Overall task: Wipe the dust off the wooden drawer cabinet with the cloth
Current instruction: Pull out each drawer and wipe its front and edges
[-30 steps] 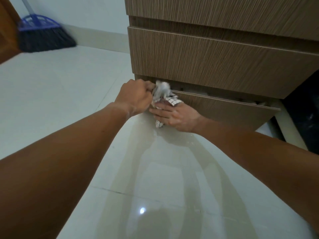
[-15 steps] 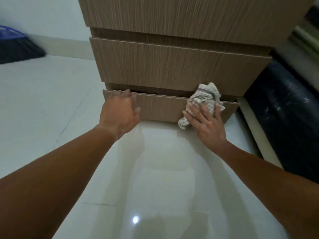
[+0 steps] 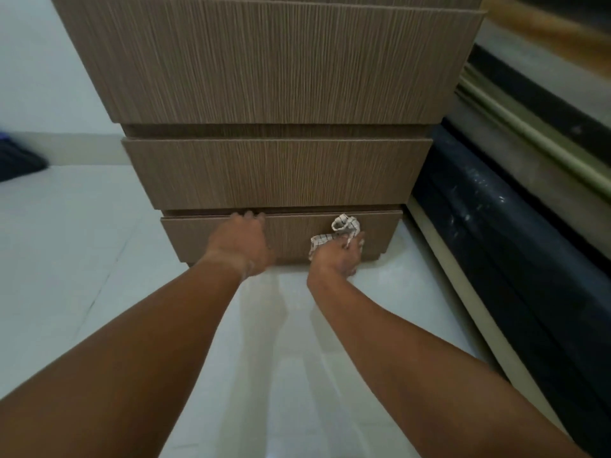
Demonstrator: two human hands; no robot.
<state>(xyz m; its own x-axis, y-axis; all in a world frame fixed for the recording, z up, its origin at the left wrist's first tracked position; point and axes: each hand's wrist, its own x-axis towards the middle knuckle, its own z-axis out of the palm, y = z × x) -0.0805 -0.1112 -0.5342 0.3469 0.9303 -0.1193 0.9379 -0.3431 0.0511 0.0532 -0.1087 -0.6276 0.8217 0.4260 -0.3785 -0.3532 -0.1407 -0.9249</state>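
The wooden drawer cabinet [image 3: 274, 77] stands straight ahead with three brown grained drawer fronts. My left hand [image 3: 239, 242] lies flat on the bottom drawer [image 3: 291, 231], fingertips hooked over its top edge. My right hand [image 3: 337, 256] presses a white checked cloth [image 3: 344, 226] against the right half of the same drawer front. The cloth is bunched, with part of it sticking up above my fingers. The bottom drawer front sits nearly flush under the middle drawer [image 3: 277, 173].
Glossy white floor tiles [image 3: 66, 259] spread out in front and to the left. A dark plastic-wrapped bundle [image 3: 496, 226] and a pale beam [image 3: 446, 269] lie along the cabinet's right side. A dark broom head [image 3: 16, 163] shows at the left edge.
The bottom drawer, ajar one second ago, now sits nearly shut. My right hand carried the cloth from the left end to the right half. My left hand went from a fist to flat on the front.
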